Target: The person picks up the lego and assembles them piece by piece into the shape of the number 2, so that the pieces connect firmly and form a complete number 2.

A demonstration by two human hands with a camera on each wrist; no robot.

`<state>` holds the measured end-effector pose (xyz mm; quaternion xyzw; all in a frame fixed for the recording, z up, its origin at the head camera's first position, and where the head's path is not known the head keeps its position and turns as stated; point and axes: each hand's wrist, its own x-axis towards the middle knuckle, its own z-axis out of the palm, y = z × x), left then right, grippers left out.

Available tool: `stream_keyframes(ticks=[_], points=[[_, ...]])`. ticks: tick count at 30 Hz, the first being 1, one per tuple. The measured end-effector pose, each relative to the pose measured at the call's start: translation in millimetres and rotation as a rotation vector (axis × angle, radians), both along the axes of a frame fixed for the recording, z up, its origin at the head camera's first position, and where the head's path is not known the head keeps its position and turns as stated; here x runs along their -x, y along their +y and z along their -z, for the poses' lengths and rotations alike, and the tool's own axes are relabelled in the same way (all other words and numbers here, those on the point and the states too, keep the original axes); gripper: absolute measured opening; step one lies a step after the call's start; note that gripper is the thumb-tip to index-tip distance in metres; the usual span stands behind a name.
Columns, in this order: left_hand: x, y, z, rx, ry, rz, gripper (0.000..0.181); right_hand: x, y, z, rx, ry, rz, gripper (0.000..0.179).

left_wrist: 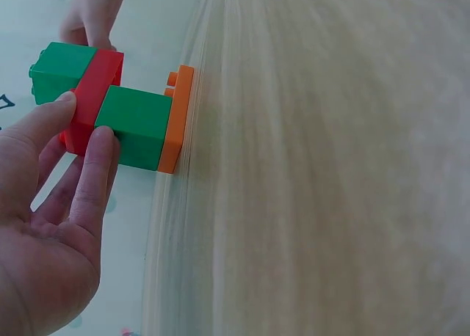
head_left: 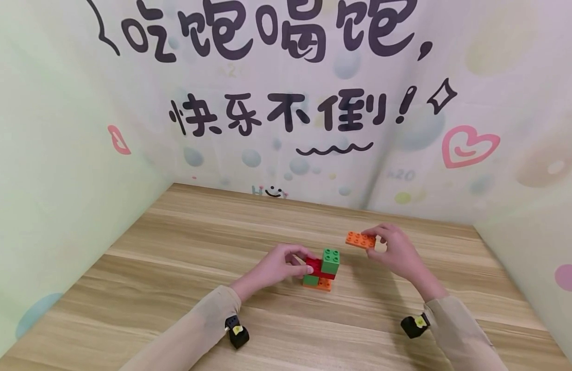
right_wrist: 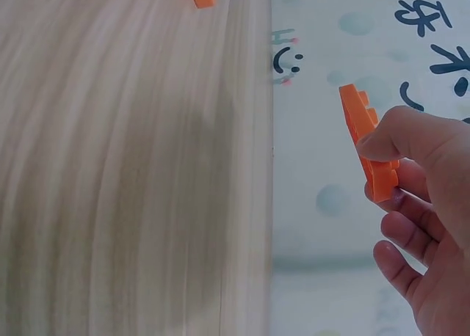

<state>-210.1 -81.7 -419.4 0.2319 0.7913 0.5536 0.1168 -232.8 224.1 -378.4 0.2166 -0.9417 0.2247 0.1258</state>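
A small stack of building blocks stands on the table: an orange plate (left_wrist: 176,123) at the bottom, a green block (left_wrist: 134,127) on one end of it, a red brick (left_wrist: 94,105) across that, and a second green block (head_left: 330,261) on top at the red brick's right end. My left hand (head_left: 282,265) grips the red brick's left end, thumb and fingers on either side. To the right, my right hand (head_left: 395,250) pinches a loose orange plate (head_left: 358,239) by its right end, studs upward, raised above the table and a little behind the stack.
The wooden table (head_left: 184,247) runs back to a printed cloth wall (head_left: 286,170), with pale cloth sides at left and right. A black wrist camera (head_left: 238,335) hangs by the left sleeve and another black camera (head_left: 414,325) by the right.
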Motion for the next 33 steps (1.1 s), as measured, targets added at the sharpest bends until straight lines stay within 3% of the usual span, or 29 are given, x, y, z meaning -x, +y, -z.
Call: stream_keyframes(ticks=[33], points=[[2.3,0.8,2.3,-0.012,-0.006,0.003,0.025,-6.8,-10,-13.5,0.047,0.053,-0.015,0.034]])
